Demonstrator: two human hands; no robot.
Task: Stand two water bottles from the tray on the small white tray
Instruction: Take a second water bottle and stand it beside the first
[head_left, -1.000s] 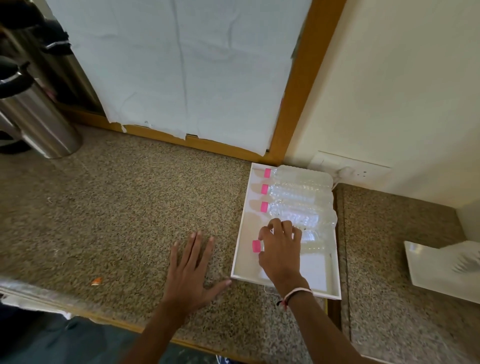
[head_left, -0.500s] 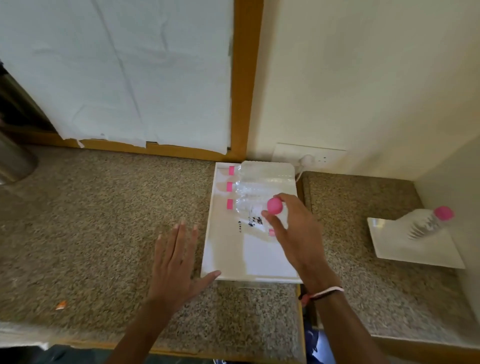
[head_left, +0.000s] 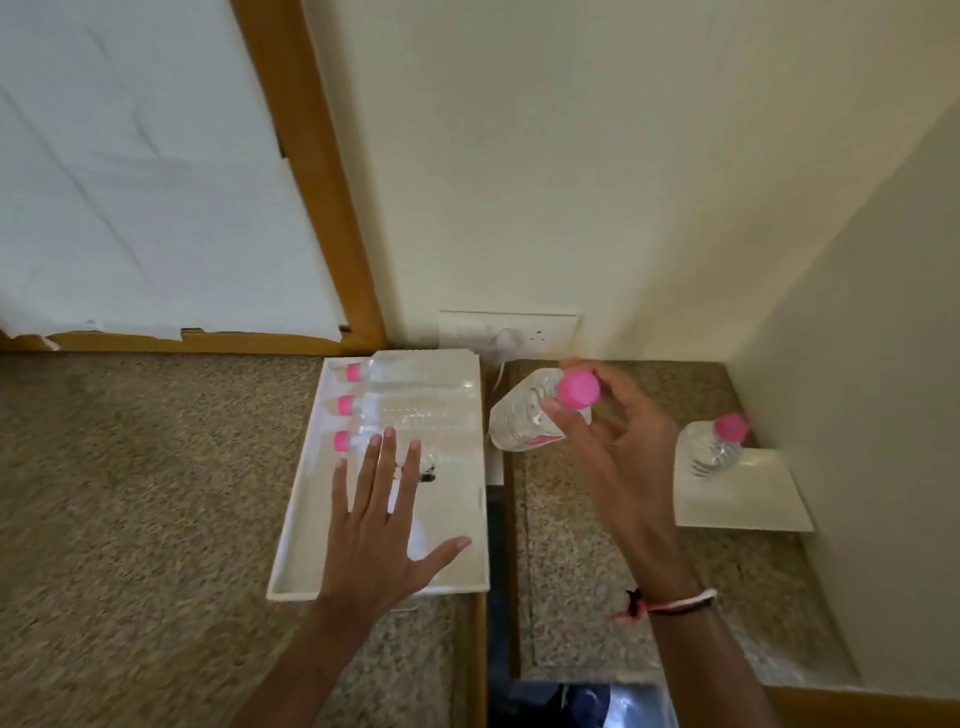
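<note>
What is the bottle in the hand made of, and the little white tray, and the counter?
The held bottle looks like thin clear plastic: see-through, ribbed, with a glossy pink cap held by the right hand. The small white tray seems smooth and faintly shiny; plastic or ceramic, I can't tell which. The counter looks like speckled brown granite.

Speckled brown granite counter (head_left: 130, 493) in two slabs, split by a narrow gap running near to far. On the left slab, at its right edge: a long white tray (head_left: 306, 519) with three pink-capped bottles (head_left: 415, 413) lying flat at its far end, caps pointing left. On the right slab (head_left: 571, 597), against the right-hand wall: a small white tray (head_left: 748, 501), one pink-capped bottle (head_left: 714, 447) standing at its far edge.
</note>
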